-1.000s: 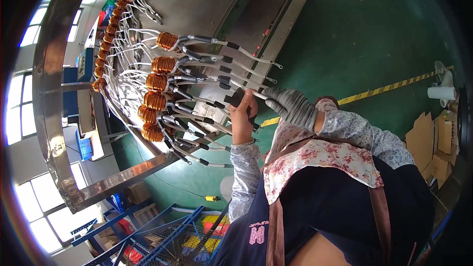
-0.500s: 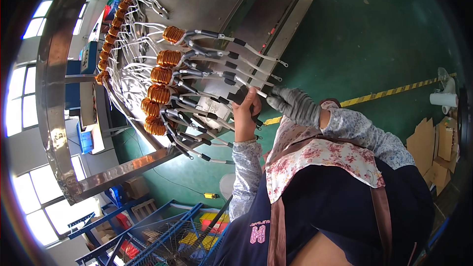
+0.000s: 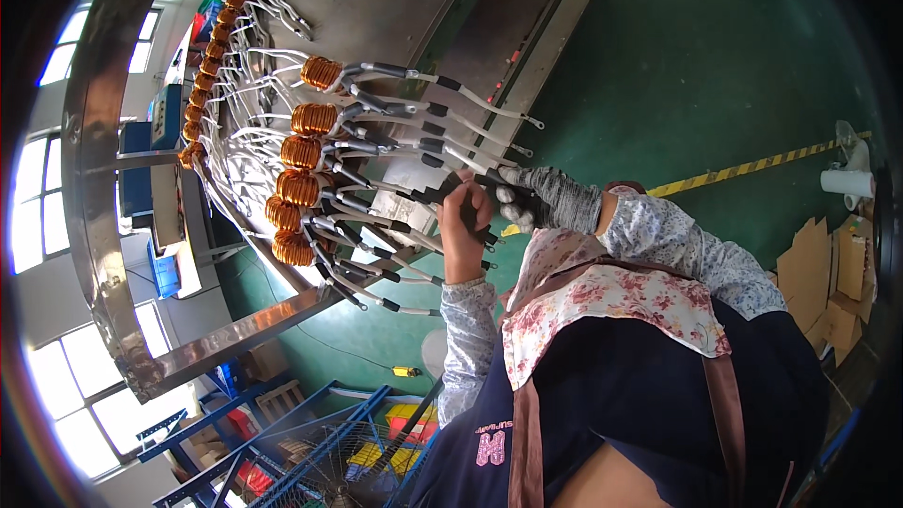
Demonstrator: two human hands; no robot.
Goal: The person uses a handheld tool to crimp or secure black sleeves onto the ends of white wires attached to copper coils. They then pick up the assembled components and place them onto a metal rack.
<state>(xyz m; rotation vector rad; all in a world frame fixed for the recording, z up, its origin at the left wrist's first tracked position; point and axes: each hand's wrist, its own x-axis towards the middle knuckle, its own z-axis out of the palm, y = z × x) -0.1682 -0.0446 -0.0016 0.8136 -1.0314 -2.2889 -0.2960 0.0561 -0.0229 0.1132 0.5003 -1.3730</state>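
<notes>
My bare left hand (image 3: 461, 226) is closed around several short black sleeves (image 3: 438, 190), which stick out past its fingers. Beside it, my right hand (image 3: 557, 199), in a grey knit glove with pale fingertips, closes at the end of a white cable (image 3: 461, 152). The exact grip there is partly hidden by the glove. This cable runs back to one of several copper-wound coils (image 3: 301, 152) lined up on the metal table. More white leads with black sleeves (image 3: 450, 83) and metal lugs (image 3: 537, 123) spread from the coils toward me.
A long row of copper coils (image 3: 203, 81) follows the far-left side of the metal table (image 3: 395, 0). The steel frame (image 3: 235, 331) edges it. Blue racks (image 3: 310, 414) and a wire fan guard (image 3: 353, 461) stand below left. Cardboard (image 3: 800, 268) leans at right.
Both hands have come closer together and the right glove has turned, its fingertips now showing. The left thumb has drawn down off the white cable. The view has shifted slightly.
</notes>
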